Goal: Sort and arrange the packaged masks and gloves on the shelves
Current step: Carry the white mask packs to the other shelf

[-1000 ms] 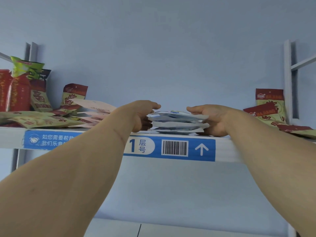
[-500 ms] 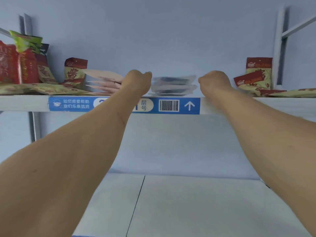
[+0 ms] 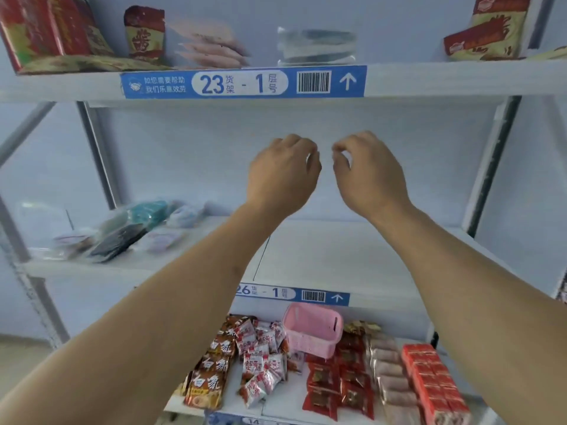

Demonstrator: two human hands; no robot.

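Observation:
A stack of clear packaged masks [image 3: 316, 46] lies on the top shelf [image 3: 429, 78] above the blue label, with a pile of pink packets [image 3: 211, 47] just to its left. More packaged masks and gloves [image 3: 122, 230] lie in a loose heap at the left of the middle shelf [image 3: 337, 256]. My left hand [image 3: 283, 173] and my right hand [image 3: 368, 171] hang in the air below the top shelf, close together. Their fingers are loosely curled and hold nothing.
Red and green snack bags [image 3: 46, 29] stand at the top shelf's left, and more [image 3: 487, 29] at its right. On the bottom shelf sit a pink basket [image 3: 311, 329], snack packets [image 3: 251, 357] and red boxes [image 3: 432, 381]. Metal uprights [image 3: 491, 170] frame the shelves.
Both hands have let go of the mask stack on the top shelf and dropped below it, coming closer together. The view has tilted down, showing the middle and bottom shelves.

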